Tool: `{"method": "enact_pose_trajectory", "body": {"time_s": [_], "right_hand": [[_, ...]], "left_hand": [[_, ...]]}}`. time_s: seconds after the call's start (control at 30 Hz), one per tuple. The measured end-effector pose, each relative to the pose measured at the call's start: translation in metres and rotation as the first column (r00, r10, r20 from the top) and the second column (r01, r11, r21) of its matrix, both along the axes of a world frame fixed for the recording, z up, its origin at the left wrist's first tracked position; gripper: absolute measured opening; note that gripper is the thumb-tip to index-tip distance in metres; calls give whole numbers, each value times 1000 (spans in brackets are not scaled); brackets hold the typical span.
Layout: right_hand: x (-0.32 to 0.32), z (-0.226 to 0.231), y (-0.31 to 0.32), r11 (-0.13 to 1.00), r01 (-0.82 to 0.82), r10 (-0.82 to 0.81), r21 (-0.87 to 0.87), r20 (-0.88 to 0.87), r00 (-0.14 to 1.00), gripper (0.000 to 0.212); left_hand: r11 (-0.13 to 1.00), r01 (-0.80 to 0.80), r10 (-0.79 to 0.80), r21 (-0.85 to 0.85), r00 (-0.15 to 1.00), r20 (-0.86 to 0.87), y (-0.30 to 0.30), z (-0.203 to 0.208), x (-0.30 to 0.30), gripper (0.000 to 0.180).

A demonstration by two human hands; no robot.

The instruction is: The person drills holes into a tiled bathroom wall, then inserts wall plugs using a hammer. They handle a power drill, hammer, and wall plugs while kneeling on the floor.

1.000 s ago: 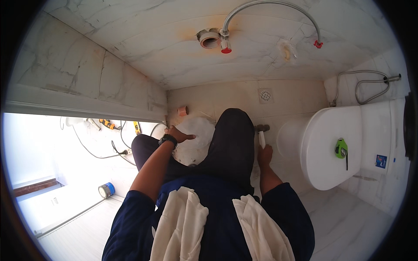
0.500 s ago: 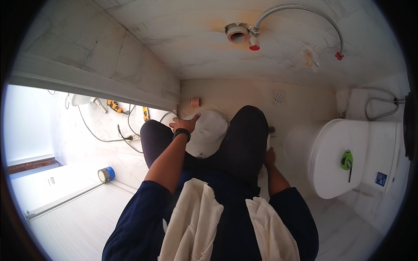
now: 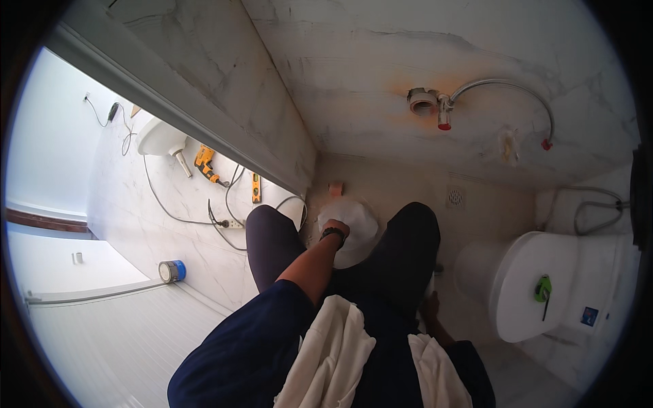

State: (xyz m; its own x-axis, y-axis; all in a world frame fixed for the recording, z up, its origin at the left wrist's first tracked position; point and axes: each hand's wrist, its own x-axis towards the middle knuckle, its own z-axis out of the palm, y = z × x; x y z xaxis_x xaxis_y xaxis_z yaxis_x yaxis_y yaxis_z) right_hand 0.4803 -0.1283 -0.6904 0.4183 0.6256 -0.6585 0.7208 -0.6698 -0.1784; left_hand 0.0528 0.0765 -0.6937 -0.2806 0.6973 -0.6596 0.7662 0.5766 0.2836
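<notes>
In the head view, the left hand (image 3: 333, 228) is seen laid on a rounded white ceramic piece (image 3: 354, 231) that sits on the floor between the knees; its fingers are hidden, so spread or closed cannot be told. The right hand (image 3: 428, 307) is mostly covered by the dark trouser leg beside a white toilet with closed lid (image 3: 537, 285), and its grip cannot be made out. A small blue square label (image 3: 589, 316) is stuck on the cistern, a green tool (image 3: 542, 289) lies on the lid, and a blue-banded round tin (image 3: 172, 270) stands beyond the doorway
</notes>
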Motion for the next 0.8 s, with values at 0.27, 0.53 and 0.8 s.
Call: {"method": "enact_pose_trajectory", "body": {"time_s": [0.27,0.53,0.8], "right_hand": [[-9,14,23,999,23,-23,41,-14,1000,45],[13,7,-51,998,49,-51,25,109,993,36],[40,-49,-128,979,167,-123,-120,309,943,47]], "left_hand": [[916,-363,364,171,931,25,21,39,-38,50],[963,55,-151,265,921,359,3,61,-19,56],[936,-326,183,132,773,607,16,120,-17,45]]}}
